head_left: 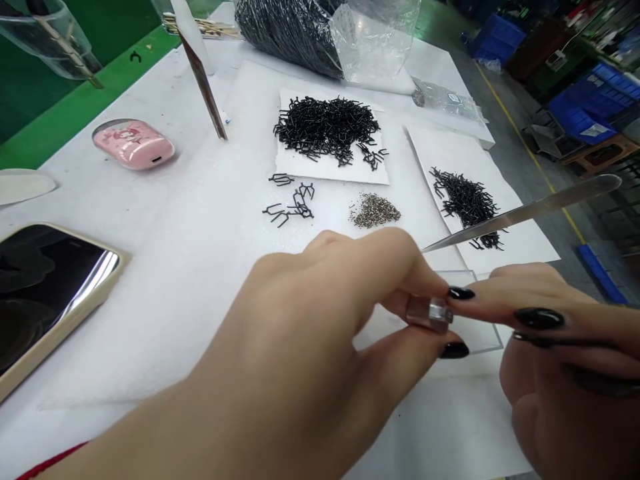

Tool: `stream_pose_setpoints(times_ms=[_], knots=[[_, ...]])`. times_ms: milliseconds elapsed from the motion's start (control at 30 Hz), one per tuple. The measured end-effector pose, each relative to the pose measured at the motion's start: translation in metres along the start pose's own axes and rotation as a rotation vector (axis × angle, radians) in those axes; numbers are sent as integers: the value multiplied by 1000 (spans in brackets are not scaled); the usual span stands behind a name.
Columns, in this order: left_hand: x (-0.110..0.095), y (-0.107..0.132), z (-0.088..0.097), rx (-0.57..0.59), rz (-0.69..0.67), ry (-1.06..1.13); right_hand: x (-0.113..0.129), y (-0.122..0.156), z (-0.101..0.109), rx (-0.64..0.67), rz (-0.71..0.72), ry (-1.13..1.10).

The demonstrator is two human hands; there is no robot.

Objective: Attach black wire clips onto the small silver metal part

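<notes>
My left hand is closed in a pinch on a small clear block with a metal part, held just above the white foam sheet. My right hand is closed too; its fingertip touches the same block and it holds metal tweezers that point up and away to the right. Under the hands lies a clear plastic plate. Beyond them sit a small heap of tiny metal bits, a few loose black clips, and two piles of black clips on white paper.
A phone lies face up at the left edge and a pink earbud case sits behind it. A big clear bag of black clips stands at the back. A thin stick leans upright. The floor and blue crates lie to the right.
</notes>
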State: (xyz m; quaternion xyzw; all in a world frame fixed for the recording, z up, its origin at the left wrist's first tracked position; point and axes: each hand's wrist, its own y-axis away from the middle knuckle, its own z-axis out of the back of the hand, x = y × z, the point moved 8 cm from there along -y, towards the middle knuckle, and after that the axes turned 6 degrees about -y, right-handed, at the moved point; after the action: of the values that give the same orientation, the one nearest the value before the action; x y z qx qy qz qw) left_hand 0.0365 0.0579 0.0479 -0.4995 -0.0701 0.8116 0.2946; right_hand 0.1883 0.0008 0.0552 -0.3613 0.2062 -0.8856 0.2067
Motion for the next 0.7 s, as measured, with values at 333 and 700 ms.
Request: stream_pose_setpoints(times_ms=[333, 700], knots=[[10, 0, -6, 116, 26, -78, 4, -6, -6, -12, -217, -119], [1, -2, -6, 112, -141, -81, 2, -5, -6, -38, -167, 25]])
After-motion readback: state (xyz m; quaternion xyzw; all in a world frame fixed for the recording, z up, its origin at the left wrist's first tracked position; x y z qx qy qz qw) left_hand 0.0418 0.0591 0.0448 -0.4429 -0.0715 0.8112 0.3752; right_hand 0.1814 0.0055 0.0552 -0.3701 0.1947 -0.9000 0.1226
